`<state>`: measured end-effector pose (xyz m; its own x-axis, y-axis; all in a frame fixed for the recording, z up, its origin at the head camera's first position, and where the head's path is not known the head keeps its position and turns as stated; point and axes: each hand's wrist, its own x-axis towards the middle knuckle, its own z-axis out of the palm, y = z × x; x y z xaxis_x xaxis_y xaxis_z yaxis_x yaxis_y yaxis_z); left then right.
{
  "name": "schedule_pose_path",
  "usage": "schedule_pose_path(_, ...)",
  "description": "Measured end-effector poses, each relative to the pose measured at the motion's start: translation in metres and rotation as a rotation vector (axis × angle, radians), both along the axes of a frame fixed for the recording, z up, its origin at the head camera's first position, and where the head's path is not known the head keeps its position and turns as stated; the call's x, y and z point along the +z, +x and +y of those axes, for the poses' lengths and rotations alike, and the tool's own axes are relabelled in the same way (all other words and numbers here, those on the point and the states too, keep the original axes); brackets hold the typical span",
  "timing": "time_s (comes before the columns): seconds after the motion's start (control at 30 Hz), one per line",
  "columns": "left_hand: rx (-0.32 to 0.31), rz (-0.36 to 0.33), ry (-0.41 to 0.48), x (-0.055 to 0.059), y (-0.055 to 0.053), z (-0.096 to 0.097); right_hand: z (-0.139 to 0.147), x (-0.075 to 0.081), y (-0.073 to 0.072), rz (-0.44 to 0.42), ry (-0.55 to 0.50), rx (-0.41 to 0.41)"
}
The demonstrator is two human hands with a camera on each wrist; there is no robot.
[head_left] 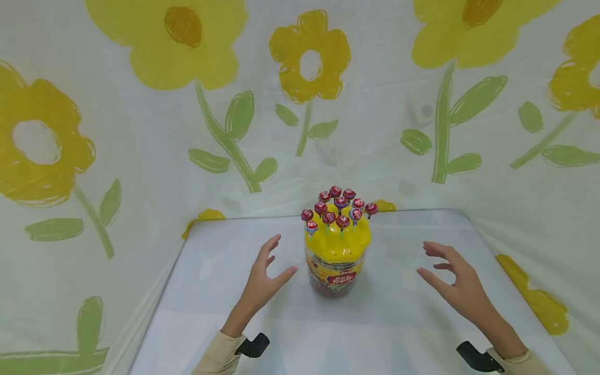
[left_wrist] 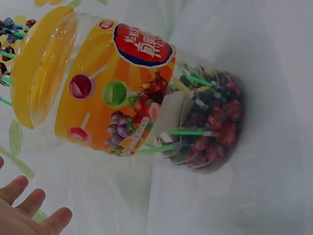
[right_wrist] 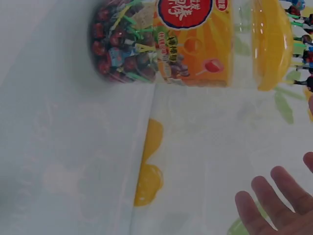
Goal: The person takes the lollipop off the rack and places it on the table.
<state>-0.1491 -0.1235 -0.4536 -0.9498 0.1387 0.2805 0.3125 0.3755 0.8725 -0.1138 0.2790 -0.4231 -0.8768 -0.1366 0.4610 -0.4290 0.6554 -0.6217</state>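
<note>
A clear plastic lollipop jar (head_left: 334,271) stands upright on the table, with a yellow lid (head_left: 338,245) and an orange printed label (left_wrist: 105,93). Several wrapped lollipops (head_left: 340,203) stick up out of holes in the lid. More lollipops (left_wrist: 215,127) lie loose in the bottom of the jar. To the jar's left hovers my left hand (head_left: 262,284), fingers and thumb spread apart, touching nothing. My right hand (head_left: 461,289) is held farther off on the jar's right, also with a wide gap between thumb and fingers and nothing in it.
The jar is near the middle of a white table (head_left: 211,333). Behind and at both sides hangs a white cloth (head_left: 154,156) printed with yellow flowers and green leaves. Dark straps with small devices (head_left: 253,345) sit on both wrists.
</note>
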Motion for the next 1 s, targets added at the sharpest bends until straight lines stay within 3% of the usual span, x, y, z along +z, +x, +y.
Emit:
schedule_pose_path(0.2,-0.090,-0.061,0.091,0.036,-0.005,0.024,-0.007,0.012,-0.016,0.009,0.012,0.004)
schedule_pose_path(0.33,-0.144,-0.063,0.120,0.047,-0.012,0.035,-0.015,0.021,-0.026,0.000,0.017,0.002)
schedule_pose_path(0.53,-0.210,-0.073,0.121,0.051,-0.027,0.049,-0.027,0.032,-0.043,0.031,-0.034,0.045)
schedule_pose_path(0.7,-0.263,-0.090,0.139,0.047,-0.037,0.061,-0.045,0.047,-0.052,0.015,-0.155,0.090)
schedule_pose_path(0.8,-0.255,-0.107,0.140,0.043,-0.038,0.064,-0.056,0.052,-0.057,-0.013,-0.208,0.099)
schedule_pose_path(1.0,-0.199,-0.074,0.150,0.037,-0.036,0.059,-0.076,0.048,-0.073,-0.028,-0.272,0.168)
